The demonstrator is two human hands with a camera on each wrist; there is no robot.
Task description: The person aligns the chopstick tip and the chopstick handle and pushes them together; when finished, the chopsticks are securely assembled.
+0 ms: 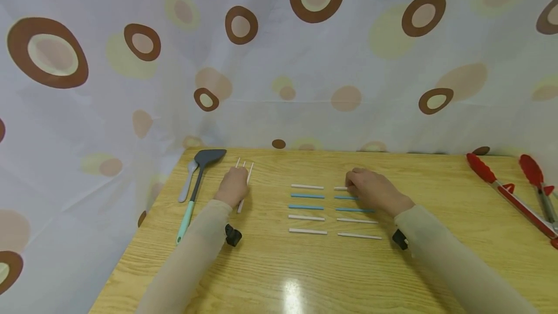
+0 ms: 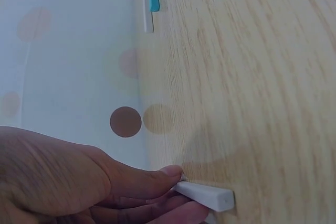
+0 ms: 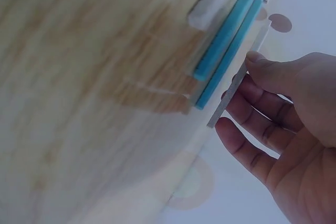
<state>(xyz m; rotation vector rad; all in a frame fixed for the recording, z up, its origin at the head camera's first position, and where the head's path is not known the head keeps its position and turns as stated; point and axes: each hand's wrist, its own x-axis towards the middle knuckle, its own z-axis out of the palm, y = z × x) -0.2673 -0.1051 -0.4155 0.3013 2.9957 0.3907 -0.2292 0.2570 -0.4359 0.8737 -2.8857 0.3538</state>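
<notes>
Ten short sticks lie in two columns on the wooden table [image 1: 279, 275], white and blue ones [image 1: 306, 207]. My right hand [image 1: 352, 188] pinches the top white stick [image 1: 339, 188] of the right column; in the right wrist view, thumb and fingers [image 3: 257, 61] hold this white stick [image 3: 236, 85] beside two blue sticks [image 3: 231, 51]. My left hand [image 1: 235, 180] grips a small bundle of white sticks [image 1: 249, 171] left of the columns. The left wrist view shows the fingers [image 2: 173, 174] closed round one white stick end [image 2: 210, 196].
A dark spatula with a mint handle [image 1: 198, 185] and a grey spoon [image 1: 188, 180] lie at the table's left edge. Two red tongs [image 1: 507, 195] [image 1: 538, 183] lie at the right. A spotted curtain [image 1: 279, 62] hangs behind the table.
</notes>
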